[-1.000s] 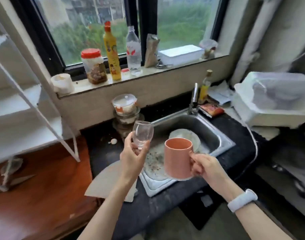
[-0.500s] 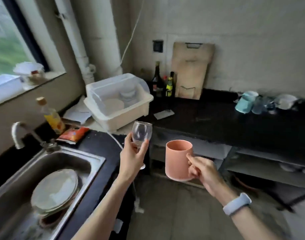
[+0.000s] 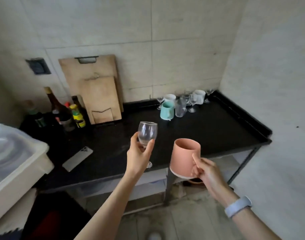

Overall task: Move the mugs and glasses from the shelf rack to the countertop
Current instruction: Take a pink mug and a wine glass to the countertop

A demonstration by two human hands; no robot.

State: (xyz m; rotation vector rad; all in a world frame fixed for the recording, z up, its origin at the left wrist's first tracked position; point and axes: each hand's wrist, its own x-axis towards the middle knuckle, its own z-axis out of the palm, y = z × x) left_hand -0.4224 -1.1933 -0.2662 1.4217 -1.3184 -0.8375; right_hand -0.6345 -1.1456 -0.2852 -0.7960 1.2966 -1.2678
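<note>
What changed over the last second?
The view swung from the sink and window to the black countertop, where other mugs and glasses stand. Nothing taken or let go: left hand still holds the wine glass, right hand still grips the pink mug.

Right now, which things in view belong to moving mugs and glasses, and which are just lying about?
Job:
wine glass in left hand
pink mug in right hand
countertop
cluster of mugs and glasses already on it

Lying about:
phone
cutting boards
bottles
white bin
</note>
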